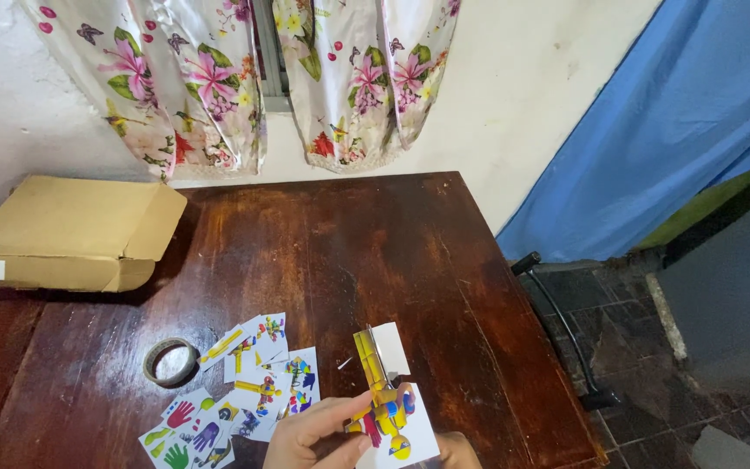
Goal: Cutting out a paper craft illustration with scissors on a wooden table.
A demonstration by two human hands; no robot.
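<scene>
At the bottom edge, my left hand grips a white paper sheet printed with a colourful figure, thumb and fingers pinching its left side. A pair of thin grey scissor blades runs up through the sheet's upper strip. Just a small part of my right hand shows below the sheet, at the handle end of the scissors; the handles themselves are out of view. Several cut-out colourful paper pieces lie on the dark wooden table, left of my hands.
A roll of tape lies flat beside the cut-outs. An open cardboard box sits at the table's back left. Flowered curtains hang on the wall behind. A blue cloth and a black metal bar stand to the right of the table.
</scene>
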